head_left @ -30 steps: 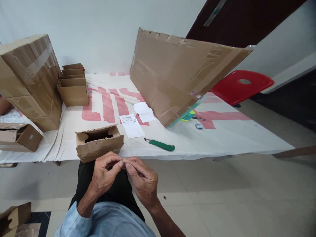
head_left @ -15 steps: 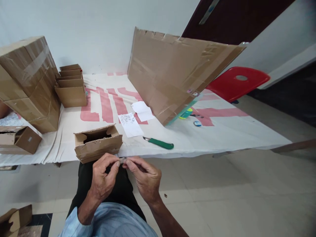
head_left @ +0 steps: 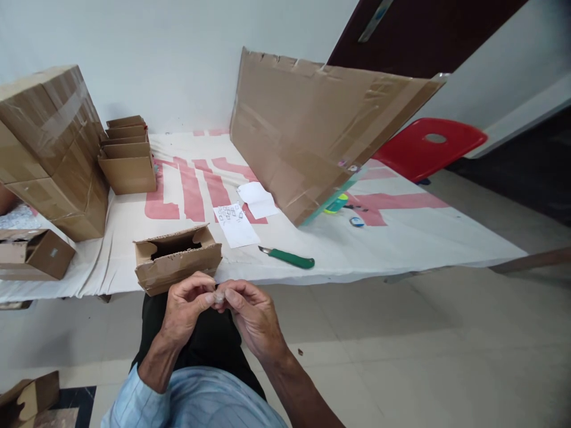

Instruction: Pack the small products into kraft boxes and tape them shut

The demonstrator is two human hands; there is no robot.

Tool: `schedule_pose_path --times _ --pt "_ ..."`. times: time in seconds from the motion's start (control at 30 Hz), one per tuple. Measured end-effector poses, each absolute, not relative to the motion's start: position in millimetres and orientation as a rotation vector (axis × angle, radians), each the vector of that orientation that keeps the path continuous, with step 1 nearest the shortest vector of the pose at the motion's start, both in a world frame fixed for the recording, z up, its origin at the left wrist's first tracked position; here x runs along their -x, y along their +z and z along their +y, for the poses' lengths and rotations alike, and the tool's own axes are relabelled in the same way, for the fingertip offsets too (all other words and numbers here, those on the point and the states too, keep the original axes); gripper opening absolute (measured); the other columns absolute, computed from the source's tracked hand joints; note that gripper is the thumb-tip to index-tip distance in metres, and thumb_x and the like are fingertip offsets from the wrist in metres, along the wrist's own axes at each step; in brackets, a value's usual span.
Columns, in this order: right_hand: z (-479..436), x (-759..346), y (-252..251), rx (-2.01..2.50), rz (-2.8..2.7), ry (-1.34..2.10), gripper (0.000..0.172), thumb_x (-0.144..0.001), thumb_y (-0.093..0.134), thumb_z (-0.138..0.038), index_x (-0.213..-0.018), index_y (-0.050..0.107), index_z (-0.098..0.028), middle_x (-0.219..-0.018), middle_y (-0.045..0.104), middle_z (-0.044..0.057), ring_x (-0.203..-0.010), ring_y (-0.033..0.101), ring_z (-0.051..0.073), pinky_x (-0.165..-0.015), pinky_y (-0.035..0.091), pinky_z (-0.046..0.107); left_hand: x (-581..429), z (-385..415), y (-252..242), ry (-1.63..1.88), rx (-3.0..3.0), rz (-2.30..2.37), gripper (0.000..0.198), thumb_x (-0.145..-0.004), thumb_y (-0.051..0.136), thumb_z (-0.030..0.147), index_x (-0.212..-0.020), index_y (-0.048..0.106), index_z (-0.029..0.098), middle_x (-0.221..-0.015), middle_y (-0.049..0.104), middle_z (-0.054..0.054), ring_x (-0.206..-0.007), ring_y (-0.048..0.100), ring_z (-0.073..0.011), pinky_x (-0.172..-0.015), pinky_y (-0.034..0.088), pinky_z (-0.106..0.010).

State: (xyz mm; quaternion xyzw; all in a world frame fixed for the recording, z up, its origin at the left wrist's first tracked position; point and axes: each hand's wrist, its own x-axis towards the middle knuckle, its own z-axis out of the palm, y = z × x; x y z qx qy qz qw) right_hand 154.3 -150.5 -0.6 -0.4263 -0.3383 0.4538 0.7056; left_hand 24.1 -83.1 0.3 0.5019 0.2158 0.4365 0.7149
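Between the fingertips of both hands is a small, pale, crumpled piece point(head_left: 219, 297), perhaps clear tape or film; its exact kind is too small to make out. My left hand point(head_left: 185, 309) pinches it from the left, thumb against fingers. From the right, my right hand point(head_left: 255, 315) pinches it the same way. Both hands are over my lap at the table's front edge. Just beyond my left hand stands an open-topped cardboard box point(head_left: 178, 264) with ragged rims. A green-handled knife point(head_left: 289, 258) lies on the cloth to the right, its blade pointing left.
Two papers, one with drawn squares point(head_left: 236, 229), lie on the cloth-covered table point(head_left: 379, 255). A large cardboard sheet point(head_left: 321, 131) leans at the back. Taped boxes point(head_left: 53, 148) and small cartons point(head_left: 127, 172) stand left. A tape roll point(head_left: 357, 222) and red chair point(head_left: 428, 145) are at right.
My fingertips have drawn closer together and curled more round the pale piece, which now looks bunched up. The knife, box and papers stay where they were.
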Motion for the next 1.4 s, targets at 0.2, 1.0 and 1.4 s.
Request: schedule_pose_path --times 0.2,1.0,1.4 --pt "-149 -154 -4 0.969 -0.757 0.880 0.024 -0.090 0.080 -0.040 -0.076 0.075 -0.021 -0.073 0.067 0.000 -0.070 0.059 0.014 -0.068 0.051 0.028 -24 -95 19 1.048 -1.403 0.700 0.019 -0.092 0.079 0.032 -0.080 0.083 0.018 -0.074 0.071 -0.003 -0.060 0.061 -0.0110 -0.055 0.051 -0.020" --pt "-154 -140 -31 0.914 -0.421 1.194 0.037 -0.072 0.089 -0.050 -0.072 0.072 -0.017 -0.070 0.067 0.000 -0.065 0.059 0.012 -0.062 0.046 0.026 -6 -82 -19 0.778 -1.298 0.962 0.034 -0.070 0.095 0.045 -0.091 0.085 0.019 -0.082 0.078 -0.005 -0.065 0.070 -0.0162 -0.067 0.064 -0.027" --pt "-160 -164 -66 0.784 -0.253 1.411 0.059 -0.053 0.099 -0.060 -0.077 0.069 -0.015 -0.067 0.069 -0.002 -0.056 0.059 0.010 -0.058 0.048 0.027 -31 -69 -39 0.585 -1.306 0.661 0.019 -0.078 0.090 0.037 -0.082 0.083 0.020 -0.090 0.063 -0.005 -0.076 0.061 -0.0151 -0.067 0.059 -0.026"
